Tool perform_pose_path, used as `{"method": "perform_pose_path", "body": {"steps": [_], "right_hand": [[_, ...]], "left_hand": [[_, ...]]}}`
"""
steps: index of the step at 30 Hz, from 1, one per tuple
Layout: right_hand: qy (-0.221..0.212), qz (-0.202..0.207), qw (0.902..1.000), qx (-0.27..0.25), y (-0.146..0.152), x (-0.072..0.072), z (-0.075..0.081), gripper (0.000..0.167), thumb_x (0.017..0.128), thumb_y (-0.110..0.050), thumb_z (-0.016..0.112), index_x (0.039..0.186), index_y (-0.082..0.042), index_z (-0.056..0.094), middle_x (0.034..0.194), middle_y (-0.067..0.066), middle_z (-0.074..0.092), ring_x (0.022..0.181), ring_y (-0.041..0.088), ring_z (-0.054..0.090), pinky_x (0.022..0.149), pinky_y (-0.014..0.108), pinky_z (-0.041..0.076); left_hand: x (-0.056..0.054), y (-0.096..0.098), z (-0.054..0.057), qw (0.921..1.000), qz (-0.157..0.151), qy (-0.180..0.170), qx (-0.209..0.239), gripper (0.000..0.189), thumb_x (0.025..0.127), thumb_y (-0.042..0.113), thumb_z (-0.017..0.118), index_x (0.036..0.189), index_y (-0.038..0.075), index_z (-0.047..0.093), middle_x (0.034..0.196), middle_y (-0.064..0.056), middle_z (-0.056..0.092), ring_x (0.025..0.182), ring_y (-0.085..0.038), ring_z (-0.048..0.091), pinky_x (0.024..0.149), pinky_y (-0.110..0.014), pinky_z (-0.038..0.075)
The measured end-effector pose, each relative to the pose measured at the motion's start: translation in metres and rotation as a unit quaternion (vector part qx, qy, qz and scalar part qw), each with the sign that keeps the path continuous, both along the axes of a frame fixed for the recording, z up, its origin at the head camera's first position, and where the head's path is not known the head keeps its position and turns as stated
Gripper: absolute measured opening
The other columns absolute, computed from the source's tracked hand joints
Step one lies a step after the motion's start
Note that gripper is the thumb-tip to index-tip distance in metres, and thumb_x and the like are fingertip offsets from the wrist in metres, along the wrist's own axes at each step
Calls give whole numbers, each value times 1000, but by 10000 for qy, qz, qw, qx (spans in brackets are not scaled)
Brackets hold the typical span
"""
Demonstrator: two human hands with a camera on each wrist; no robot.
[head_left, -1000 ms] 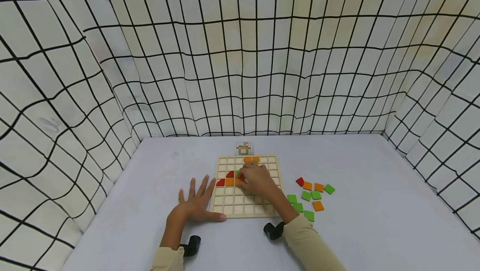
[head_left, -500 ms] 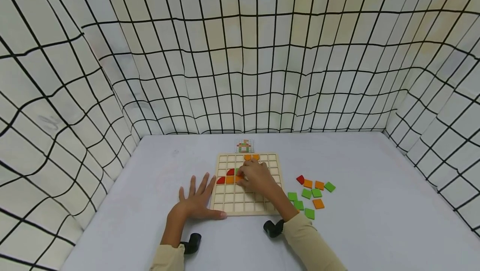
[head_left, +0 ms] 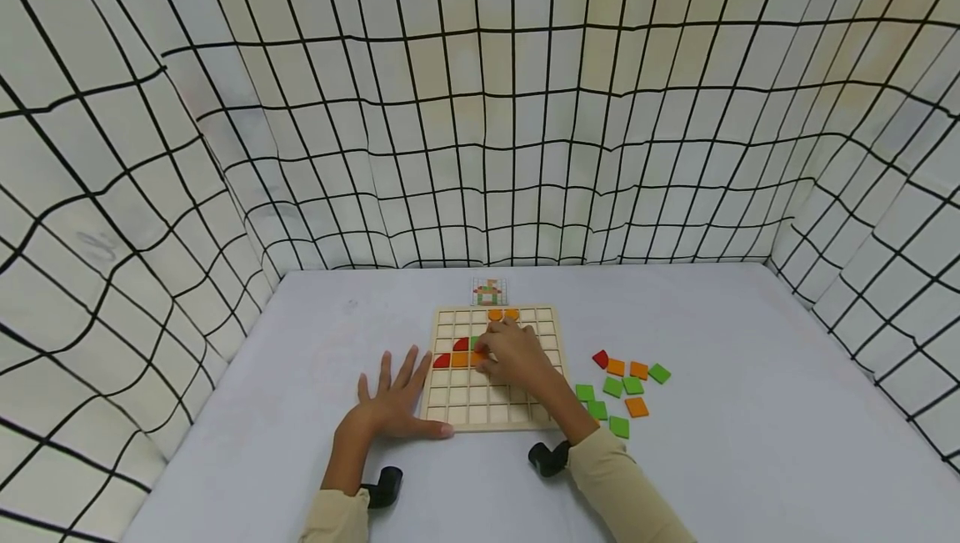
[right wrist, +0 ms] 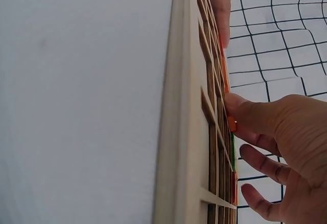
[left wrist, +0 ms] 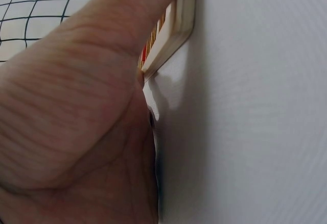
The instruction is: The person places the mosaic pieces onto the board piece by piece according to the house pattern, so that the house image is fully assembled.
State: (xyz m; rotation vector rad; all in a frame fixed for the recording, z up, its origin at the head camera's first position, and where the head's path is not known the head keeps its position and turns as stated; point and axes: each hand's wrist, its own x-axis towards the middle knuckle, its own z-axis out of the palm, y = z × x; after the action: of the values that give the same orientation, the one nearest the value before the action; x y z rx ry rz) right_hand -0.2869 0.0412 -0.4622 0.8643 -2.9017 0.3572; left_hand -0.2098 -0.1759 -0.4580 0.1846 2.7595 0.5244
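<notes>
A wooden grid board [head_left: 487, 426] lies on the white table, partly filled with coloured tiles. My right hand [head_left: 519, 359] is over its middle and pinches an orange tile [right wrist: 232, 124] between thumb and finger at a cell of the row with the orange square [head_left: 459, 359] and red quarter-round tile [head_left: 442, 361]. One row farther sit another red piece [head_left: 461, 344] and a green tile [head_left: 475, 344], partly hidden by the fingers. My left hand [head_left: 393, 409] lies spread at the board's left side, its thumb along the near left corner.
Loose green tiles [head_left: 612, 387], orange tiles [head_left: 636, 407] and a red piece [head_left: 601, 359] lie right of the board. Orange round pieces [head_left: 496, 315] sit in the far row. A small pattern card [head_left: 490, 292] lies beyond the board. Black netting over white sheets surrounds the table.
The head view has tilted down slightly, then steadied. Both hands stay nearly where they were; the right hand keeps its pinch at the same cell.
</notes>
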Motion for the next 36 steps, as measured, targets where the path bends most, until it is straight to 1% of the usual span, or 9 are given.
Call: {"method": "perform_pose_path", "body": {"steps": [7, 14, 18, 23, 27, 33, 36], "right_hand": [[23, 100, 9999, -107, 2, 3, 0, 18, 88, -33, 73, 103, -23, 75, 104, -5, 65, 98, 18, 55, 81, 45, 50], [-19, 33, 9999, -98, 2, 3, -1, 19, 87, -34, 74, 103, -23, 75, 106, -5, 65, 100, 18, 56, 83, 45, 49], [-13, -7, 10000, -97, 3, 3, 0, 19, 87, -35, 74, 102, -23, 74, 109, -4, 66, 102, 19, 56, 84, 45, 49], [26, -53, 9999, -135, 7, 3, 5, 21, 86, -38, 74, 101, -23, 75, 117, -3, 67, 109, 21, 57, 89, 50, 49], [83, -81, 9997, -202, 13, 3, 7, 24, 86, -39, 74, 103, -22, 75, 119, -1, 67, 114, 22, 56, 92, 53, 48], [61, -184, 9993, -314, 25, 5, 13, 24, 87, -34, 74, 106, -19, 75, 116, 0, 68, 110, 22, 57, 90, 50, 49], [60, -243, 9992, -314, 32, 6, 17, 26, 87, -33, 74, 108, -18, 75, 118, 2, 68, 110, 23, 57, 90, 51, 49]], "left_hand": [[1, 0, -1, 10000, 1, -16, 11, 127, 65, 73, 74, 158, 16, 10, 166, -13, -4, 147, -48, -16, 107, -77, -7], [1, 1, -1, 10000, 37, -67, 37, 126, 66, 72, 74, 158, 16, 10, 166, -13, -5, 147, -47, -17, 107, -76, -8], [-1, 1, -2, 10000, 43, -30, 39, 126, 65, 72, 75, 158, 16, 11, 166, -13, -5, 147, -47, -17, 108, -75, -8], [-1, 0, -3, 10000, 50, -7, 57, 126, 65, 71, 75, 158, 16, 11, 166, -12, -5, 147, -47, -18, 108, -75, -8], [-1, -1, -5, 9999, 71, -15, 71, 127, 64, 71, 76, 158, 17, 12, 166, -12, -5, 147, -46, -19, 108, -75, -8], [-2, 0, -5, 9999, 93, -68, 68, 128, 63, 72, 76, 159, 17, 11, 166, -11, -5, 147, -46, -20, 108, -75, -9], [-2, -1, -5, 9999, 105, -45, 59, 128, 63, 72, 76, 159, 17, 11, 166, -11, -5, 147, -46, -20, 108, -75, -9]]}}
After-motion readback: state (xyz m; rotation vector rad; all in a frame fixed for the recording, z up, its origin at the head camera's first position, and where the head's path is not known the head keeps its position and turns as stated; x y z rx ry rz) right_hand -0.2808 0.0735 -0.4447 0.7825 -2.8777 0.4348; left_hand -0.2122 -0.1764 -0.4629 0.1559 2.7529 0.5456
